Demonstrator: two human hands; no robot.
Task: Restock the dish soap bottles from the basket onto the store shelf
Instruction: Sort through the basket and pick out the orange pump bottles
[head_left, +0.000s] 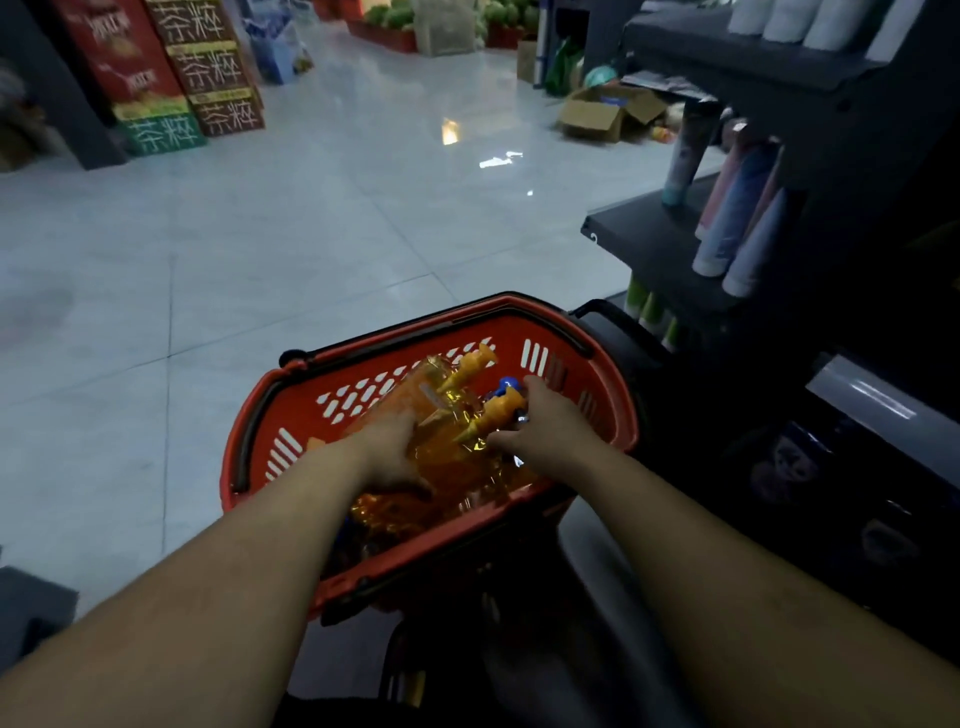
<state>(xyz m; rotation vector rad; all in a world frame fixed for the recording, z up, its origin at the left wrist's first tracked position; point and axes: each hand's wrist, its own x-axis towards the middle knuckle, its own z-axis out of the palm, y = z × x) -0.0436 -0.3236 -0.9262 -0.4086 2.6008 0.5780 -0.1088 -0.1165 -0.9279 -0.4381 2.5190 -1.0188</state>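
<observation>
1. Head view: the orange dish soap bottles (457, 457) are seen lying inside the red basket (608, 384) (spouts pointing away).
2. The left hand (389, 454) is curled over one bottle's body.
3. The right hand (540, 423) is closed round a bottle's neck, beside its spout.
4. The shelf (649, 244), stocked with tubes (727, 228), is seen at right.

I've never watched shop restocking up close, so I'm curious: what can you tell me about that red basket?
The basket is red plastic with an oval rim and slotted walls. Its black handles lie folded down along the rim. It sits low before the person, beside dark shelving. Orange bottles lie on their sides inside. The left hand rests on one; the right hand grips another near its neck.
</observation>
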